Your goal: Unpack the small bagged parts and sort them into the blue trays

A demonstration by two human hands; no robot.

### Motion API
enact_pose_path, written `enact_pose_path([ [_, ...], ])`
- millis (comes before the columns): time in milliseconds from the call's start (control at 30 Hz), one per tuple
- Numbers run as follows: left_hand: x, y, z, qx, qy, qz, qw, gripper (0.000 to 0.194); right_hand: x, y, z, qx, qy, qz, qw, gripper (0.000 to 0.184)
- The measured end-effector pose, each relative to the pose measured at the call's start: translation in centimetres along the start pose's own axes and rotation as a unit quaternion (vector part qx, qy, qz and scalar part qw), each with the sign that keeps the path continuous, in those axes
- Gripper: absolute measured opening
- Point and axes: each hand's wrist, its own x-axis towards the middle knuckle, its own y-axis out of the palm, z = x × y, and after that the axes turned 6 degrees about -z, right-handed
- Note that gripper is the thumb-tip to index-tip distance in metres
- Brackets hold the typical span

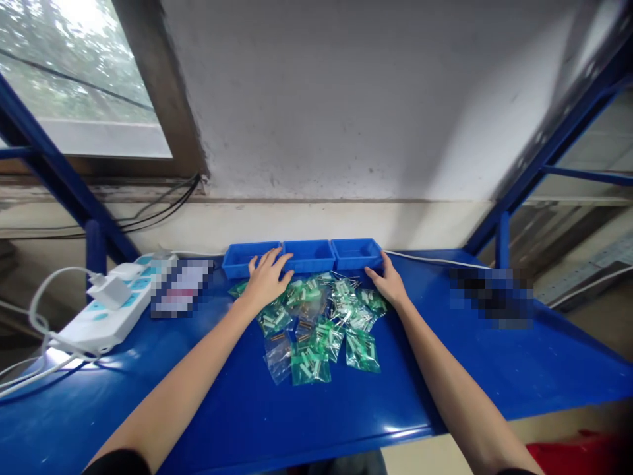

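Note:
Three blue plastic bins stand in a row against the wall: a left bin (236, 270), a middle bin (310, 266) and a right bin (353, 262). My left hand (267, 280) reaches over the left and middle bins, its fingers spread at their front walls. At the right bin's outer corner is my right hand (388, 280), thumb and fingers apart beside the bin's end. Between my arms lies a pile of small clear and green plastic bags (310, 363). White cylindrical pieces, thin metal pins and brass-coloured pieces show through the plastic. Neither hand visibly grips a bag.
On the left, a white power strip (106, 316) with plugged-in chargers and looping cables lies on the blue table (237, 422). A blurred phone-like object (182, 288) is beside it. A blurred dark object (494, 293) sits at the right. Blue frame posts flank the table.

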Motion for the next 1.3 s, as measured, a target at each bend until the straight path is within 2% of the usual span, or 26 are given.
enact_pose_path([
  [167, 2.0, 1.4, -1.2, -0.017, -0.004, 0.001, 1.000, 0.027, -0.1, -0.3, 0.2, -0.011, 0.003, 0.001, 1.000, 0.078],
  [267, 2.4, 2.4, -1.3, -0.007, -0.021, -0.003, 1.000, 0.030, -0.2, -0.5, 0.6, -0.025, 0.017, 0.016, 0.999, 0.077],
  [367, 2.5, 2.7, -1.1, 0.008, -0.015, 0.000, 1.000, 0.031, -0.2, -0.3, 0.7, -0.037, 0.017, 0.027, 0.999, 0.080],
  [433, 2.5, 2.4, -1.2, 0.012, -0.003, 0.009, 1.000, 0.030, -0.2, -0.2, 0.7, -0.040, -0.008, 0.017, 0.999, 0.083],
  [500, 2.3, 1.8, -1.4, 0.012, 0.008, 0.008, 1.000, 0.029, -0.4, -0.3, 0.6, -0.038, -0.035, -0.035, 0.998, 0.081],
  [600, 1.1, 0.1, -1.4, -0.002, 0.027, -0.010, 1.000, 0.034, -1.0, -1.3, 0.9, -0.040, -0.039, -0.148, 0.987, 0.061],
  [633, 0.5, -0.5, -1.0, -0.009, 0.035, -0.011, 0.999, 0.034, -1.3, -1.7, 1.3, -0.043, -0.039, -0.169, 0.984, 0.054],
  [700, -1.3, -1.8, 0.1, -0.022, 0.045, 0.004, 0.999, 0.034, -2.1, -2.2, 2.4, -0.046, -0.052, -0.169, 0.983, 0.046],
  [767, -3.3, -2.8, 1.5, -0.026, 0.042, 0.043, 0.998, 0.038, -2.9, -2.0, 4.0, -0.050, -0.094, -0.124, 0.987, 0.040],
  [867, -5.7, -3.4, 2.8, -0.016, -0.008, 0.117, 0.993, 0.047, -4.0, -0.1, 6.2, -0.092, -0.185, 0.017, 0.978, 0.042],
  [933, -6.3, -3.2, 2.7, -0.017, -0.015, 0.164, 0.986, 0.049, -4.6, 1.2, 7.2, -0.138, -0.212, 0.107, 0.962, 0.050],
  [1000, -6.4, -2.8, 2.1, -0.038, 0.002, 0.189, 0.981, 0.050, -4.9, 2.1, 7.6, -0.171, -0.211, 0.167, 0.948, 0.054],
  [1100, -6.1, -2.7, 1.2, -0.070, 0.031, 0.204, 0.976, 0.052, -5.1, 2.3, 7.9, -0.183, -0.219, 0.213, 0.934, 0.051],
  [1300, -6.3, -3.9, 1.3, -0.095, 0.041, 0.211, 0.972, 0.046, -5.1, 0.8, 8.5, -0.149, -0.237, 0.233, 0.931, 0.045],
])
